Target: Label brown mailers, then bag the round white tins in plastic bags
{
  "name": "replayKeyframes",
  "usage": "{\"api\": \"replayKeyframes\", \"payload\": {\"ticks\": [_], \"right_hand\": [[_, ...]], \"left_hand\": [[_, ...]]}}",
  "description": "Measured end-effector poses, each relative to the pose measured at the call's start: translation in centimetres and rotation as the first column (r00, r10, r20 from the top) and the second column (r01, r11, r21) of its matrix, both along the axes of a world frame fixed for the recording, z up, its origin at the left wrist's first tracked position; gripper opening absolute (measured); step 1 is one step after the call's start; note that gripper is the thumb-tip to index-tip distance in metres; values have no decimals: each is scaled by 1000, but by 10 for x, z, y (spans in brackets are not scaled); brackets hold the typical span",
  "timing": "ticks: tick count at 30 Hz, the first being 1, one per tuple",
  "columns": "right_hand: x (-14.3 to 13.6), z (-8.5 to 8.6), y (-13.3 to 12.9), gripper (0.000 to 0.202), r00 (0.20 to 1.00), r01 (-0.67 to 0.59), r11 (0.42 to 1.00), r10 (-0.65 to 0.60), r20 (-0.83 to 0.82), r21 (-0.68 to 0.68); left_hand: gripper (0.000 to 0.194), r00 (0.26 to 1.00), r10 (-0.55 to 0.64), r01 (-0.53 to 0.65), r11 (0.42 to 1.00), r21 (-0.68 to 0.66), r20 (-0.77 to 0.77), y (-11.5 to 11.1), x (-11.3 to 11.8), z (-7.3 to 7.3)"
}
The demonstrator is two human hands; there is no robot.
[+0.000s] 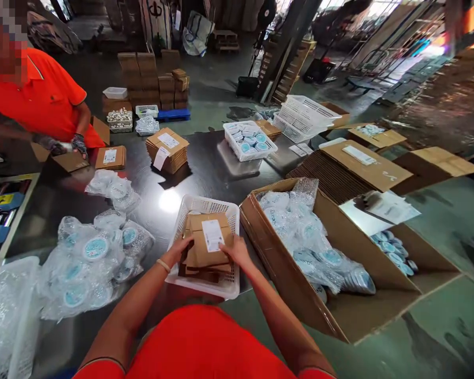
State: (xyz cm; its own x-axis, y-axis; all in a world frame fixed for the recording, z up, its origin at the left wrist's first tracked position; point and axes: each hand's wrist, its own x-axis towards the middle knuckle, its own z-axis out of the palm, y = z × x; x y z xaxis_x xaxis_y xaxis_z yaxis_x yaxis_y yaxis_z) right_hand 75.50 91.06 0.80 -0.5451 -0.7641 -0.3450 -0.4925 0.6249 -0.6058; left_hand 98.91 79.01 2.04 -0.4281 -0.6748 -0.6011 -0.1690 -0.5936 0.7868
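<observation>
A stack of flat brown cardboard pieces (200, 247) with a white label on top sits in a white perforated basket (233, 210) at the middle of the table. My left hand (178, 248) grips the left edge of the stack, thumb over the top. At the right edge my right hand (237, 251) grips the same stack, its thumb near the label's lower corner. The undersides of both hands' fingers are hidden by cardboard. Bubble-wrapped round tins (95, 248) lie left of the basket.
A large open carton (264, 258) with wrapped tins stands right of the basket. Farther back are a labelled cardboard stack (168, 150) and a white basket of tins (249, 142). A co-worker (51, 95) in orange handles a box at the upper left.
</observation>
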Motion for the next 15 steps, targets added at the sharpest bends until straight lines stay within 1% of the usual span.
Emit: {"api": "replayKeyframes", "payload": {"ticks": [2,3,4,5,6,7,8,9,10,11,12,13,14,15], "right_hand": [[9,-1,13,60,992,17,997,-8,126,-69],[11,0,14,60,974,50,994,-27,223,-99],[12,2,11,60,938,88,990,-45,343,-112],[11,4,7,60,876,119,988,-57,478,-101],[10,7,1,58,788,137,988,-65,612,-71],[9,10,-5,53,681,141,989,-69,729,-38],[8,13,-10,48,574,137,991,-72,816,-9],[7,16,-14,43,487,133,991,-75,870,11],[8,18,-16,39,434,134,991,-81,897,25],[10,21,-16,36,414,139,990,-91,906,36],[13,24,-14,37,414,151,988,-90,906,30],[15,27,-11,39,424,173,985,-74,903,0],[17,30,-7,44,438,202,978,-45,898,-50],[18,34,-3,51,459,230,966,-2,888,-117]], "left_hand": [[71,996,-19,22,999,38,-89,1,4,3],[77,992,-40,46,998,43,-124,1,4,4],[83,987,-68,76,996,52,-145,1,3,5],[86,984,-95,106,992,67,-153,1,1,5],[87,982,-114,127,988,84,-151,0,-2,6],[85,982,-122,137,986,99,-141,0,-5,7],[82,984,-124,138,984,113,-125,0,-7,8],[79,986,-126,138,983,122,-107,0,-9,9],[77,987,-131,142,983,121,-91,1,-10,11],[76,988,-138,145,984,103,-73,2,-10,13],[78,989,-141,145,987,63,-52,4,-8,15],[82,991,-134,134,991,-4,-26,6,-6,18],[89,993,-116,116,988,-99,2,9,-2,22],[96,995,-91,95,972,-215,27,11,2,25]]}}
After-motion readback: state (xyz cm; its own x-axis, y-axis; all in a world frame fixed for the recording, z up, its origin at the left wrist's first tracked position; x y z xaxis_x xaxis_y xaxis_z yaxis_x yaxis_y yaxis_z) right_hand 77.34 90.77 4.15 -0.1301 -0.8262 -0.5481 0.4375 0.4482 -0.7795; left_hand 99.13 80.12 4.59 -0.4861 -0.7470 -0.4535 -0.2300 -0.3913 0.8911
